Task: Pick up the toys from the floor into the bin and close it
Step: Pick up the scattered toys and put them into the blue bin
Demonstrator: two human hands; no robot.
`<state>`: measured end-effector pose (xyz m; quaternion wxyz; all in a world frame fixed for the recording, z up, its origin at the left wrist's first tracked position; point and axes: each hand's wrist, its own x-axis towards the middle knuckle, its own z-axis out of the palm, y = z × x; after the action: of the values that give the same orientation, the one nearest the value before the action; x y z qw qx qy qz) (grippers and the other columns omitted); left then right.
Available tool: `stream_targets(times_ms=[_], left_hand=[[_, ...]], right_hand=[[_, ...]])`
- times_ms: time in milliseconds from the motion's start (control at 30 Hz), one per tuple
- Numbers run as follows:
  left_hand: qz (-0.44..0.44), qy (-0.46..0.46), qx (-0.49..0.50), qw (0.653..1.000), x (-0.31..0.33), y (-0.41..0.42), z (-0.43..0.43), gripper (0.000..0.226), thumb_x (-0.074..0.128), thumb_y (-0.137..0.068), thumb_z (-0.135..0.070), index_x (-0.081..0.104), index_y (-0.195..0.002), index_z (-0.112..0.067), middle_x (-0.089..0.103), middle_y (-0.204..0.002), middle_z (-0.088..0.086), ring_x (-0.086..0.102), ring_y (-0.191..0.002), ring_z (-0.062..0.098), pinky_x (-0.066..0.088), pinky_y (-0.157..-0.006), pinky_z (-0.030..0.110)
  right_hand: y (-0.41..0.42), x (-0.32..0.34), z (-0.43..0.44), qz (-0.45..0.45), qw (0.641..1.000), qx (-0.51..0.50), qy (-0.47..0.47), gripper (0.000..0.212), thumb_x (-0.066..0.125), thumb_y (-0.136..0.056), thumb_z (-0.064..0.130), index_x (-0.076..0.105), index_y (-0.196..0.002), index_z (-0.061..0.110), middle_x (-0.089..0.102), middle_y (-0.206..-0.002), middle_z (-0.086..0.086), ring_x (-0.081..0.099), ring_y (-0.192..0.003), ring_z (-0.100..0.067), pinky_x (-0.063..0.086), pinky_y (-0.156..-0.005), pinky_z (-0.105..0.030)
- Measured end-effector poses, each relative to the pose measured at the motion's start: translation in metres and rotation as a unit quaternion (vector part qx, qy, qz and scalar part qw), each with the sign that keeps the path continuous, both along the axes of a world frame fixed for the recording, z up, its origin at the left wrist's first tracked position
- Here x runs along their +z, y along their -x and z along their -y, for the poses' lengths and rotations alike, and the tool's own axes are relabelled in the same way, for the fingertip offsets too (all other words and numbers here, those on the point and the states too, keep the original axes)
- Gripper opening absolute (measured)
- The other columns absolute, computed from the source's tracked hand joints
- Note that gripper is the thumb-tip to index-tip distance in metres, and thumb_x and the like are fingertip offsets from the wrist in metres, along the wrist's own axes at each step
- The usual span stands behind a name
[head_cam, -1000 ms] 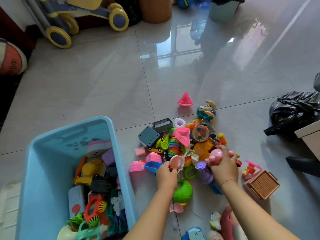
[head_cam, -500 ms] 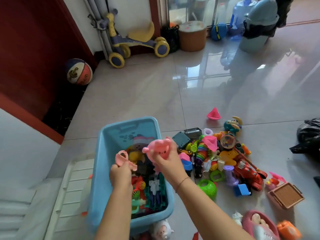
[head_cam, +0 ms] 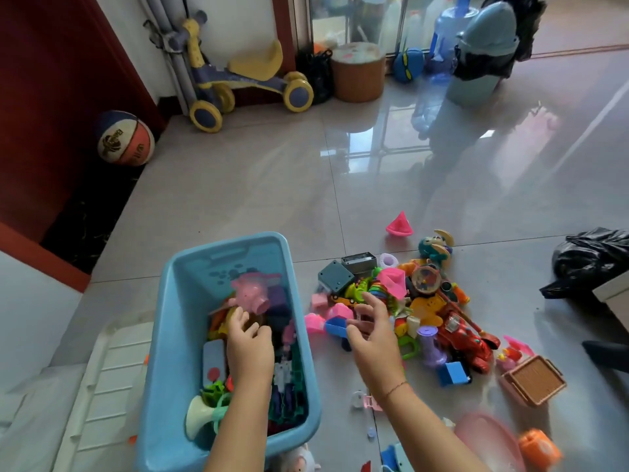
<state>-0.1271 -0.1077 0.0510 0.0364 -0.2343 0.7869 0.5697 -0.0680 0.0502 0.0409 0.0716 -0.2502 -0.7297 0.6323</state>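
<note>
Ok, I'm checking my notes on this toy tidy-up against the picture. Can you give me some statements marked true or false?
The light blue plastic bin already holds toys. True.
The right hand grips a toy. False: its fingers are spread, holding nothing.
The bin is closed. False: it stands open, with no lid on it.
The small pink sail-shaped toy lies apart from the toy pile. True.
The pink pig toy lies in the toy pile. False: it is in the bin.
</note>
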Motion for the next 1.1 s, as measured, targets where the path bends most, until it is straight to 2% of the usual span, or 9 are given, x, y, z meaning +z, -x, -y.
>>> stream_targets(times_ms=[133, 233, 333, 467, 600, 733, 900, 1033, 1100], left_hand=[[-0.088, 0.060, -0.094, 0.990, -0.003, -0.012, -0.057, 0.048, 0.051, -0.088, 0.002, 0.046, -0.134, -0.012, 0.052, -0.126, 0.002, 0.053, -0.113, 0.016, 0.042, -0.090, 0.026], [-0.117, 0.086, -0.183, 0.972, -0.014, -0.018, -0.104, 0.043, 0.052, -0.086, 0.000, 0.052, -0.126, -0.016, 0.050, -0.114, -0.006, 0.052, -0.105, 0.011, 0.045, -0.090, 0.025], [-0.070, 0.103, -0.258, 0.958, -0.038, -0.011, -0.144, 0.044, 0.053, -0.085, -0.003, 0.052, -0.127, -0.017, 0.051, -0.125, -0.002, 0.050, -0.114, 0.013, 0.042, -0.101, 0.028], [-0.010, 0.185, -0.355, 0.916, -0.079, 0.020, -0.185, 0.057, 0.056, -0.087, -0.016, 0.038, -0.140, -0.016, 0.038, -0.145, 0.003, 0.037, -0.132, 0.019, 0.030, -0.110, 0.030], [0.012, 0.281, -0.460, 0.842, -0.109, 0.055, -0.217, 0.077, 0.059, -0.087, -0.039, 0.016, -0.150, -0.022, 0.015, -0.158, 0.002, 0.015, -0.145, 0.022, 0.017, -0.119, 0.040], [0.051, 0.293, -0.495, 0.816, -0.131, 0.082, -0.242, 0.096, 0.065, -0.081, -0.049, 0.003, -0.151, -0.026, 0.001, -0.160, 0.003, 0.003, -0.147, 0.026, 0.009, -0.119, 0.042], [0.052, 0.310, -0.504, 0.804, -0.154, 0.087, -0.262, 0.104, 0.072, -0.075, -0.046, 0.002, -0.150, -0.027, 0.001, -0.159, 0.001, 0.009, -0.146, 0.026, 0.016, -0.118, 0.042], [-0.019, 0.366, -0.496, 0.787, -0.163, 0.088, -0.265, 0.091, 0.070, -0.078, -0.037, 0.014, -0.147, -0.019, 0.028, -0.147, 0.005, 0.034, -0.134, 0.025, 0.032, -0.109, 0.036], [-0.031, 0.373, -0.491, 0.786, -0.161, 0.085, -0.262, 0.087, 0.068, -0.078, -0.037, 0.018, -0.146, -0.018, 0.032, -0.143, 0.005, 0.038, -0.129, 0.024, 0.036, -0.105, 0.035]], right_hand=[[-0.015, -0.032, -0.055, 0.058, 0.984, -0.154, -0.072, 0.036, 0.058, -0.087, 0.006, 0.048, -0.118, 0.022, 0.057, -0.109, -0.002, 0.058, -0.092, -0.010, 0.053, -0.084, -0.031], [-0.013, -0.058, -0.106, 0.118, 0.957, -0.199, -0.174, 0.052, 0.067, -0.079, 0.009, 0.048, -0.127, 0.009, 0.051, -0.124, -0.014, 0.050, -0.112, -0.026, 0.042, -0.096, -0.035], [0.001, -0.077, -0.149, 0.182, 0.940, -0.146, -0.250, 0.075, 0.073, -0.074, 0.021, 0.036, -0.139, 0.015, 0.040, -0.138, -0.017, 0.040, -0.126, -0.032, 0.037, -0.107, -0.044], [0.032, -0.097, -0.188, 0.247, 0.915, -0.053, -0.316, 0.091, 0.073, -0.073, 0.034, 0.020, -0.146, 0.027, 0.025, -0.147, -0.013, 0.033, -0.133, -0.034, 0.036, -0.108, -0.048], [0.048, -0.125, -0.208, 0.303, 0.909, -0.023, -0.284, 0.100, 0.072, -0.073, 0.045, 0.008, -0.148, 0.031, 0.021, -0.152, -0.010, 0.029, -0.138, -0.033, 0.033, -0.110, -0.051], [0.044, -0.151, -0.212, 0.327, 0.913, -0.044, -0.239, 0.095, 0.067, -0.079, 0.045, 0.007, -0.150, 0.028, 0.022, -0.154, -0.009, 0.023, -0.141, -0.032, 0.025, -0.114, -0.048], [0.035, -0.165, -0.201, 0.314, 0.906, -0.099, -0.265, 0.078, 0.060, -0.085, 0.028, 0.015, -0.149, 0.032, 0.026, -0.152, -0.004, 0.031, -0.137, -0.028, 0.031, -0.108, -0.048], [0.031, -0.176, -0.186, 0.298, 0.899, -0.155, -0.282, 0.063, 0.058, -0.087, 0.022, 0.032, -0.144, 0.030, 0.040, -0.141, -0.005, 0.044, -0.125, -0.028, 0.033, -0.103, -0.046], [0.027, -0.178, -0.179, 0.283, 0.897, -0.186, -0.286, 0.059, 0.061, -0.086, 0.016, 0.041, -0.141, 0.026, 0.046, -0.130, -0.009, 0.051, -0.115, -0.029, 0.035, -0.098, -0.044]])
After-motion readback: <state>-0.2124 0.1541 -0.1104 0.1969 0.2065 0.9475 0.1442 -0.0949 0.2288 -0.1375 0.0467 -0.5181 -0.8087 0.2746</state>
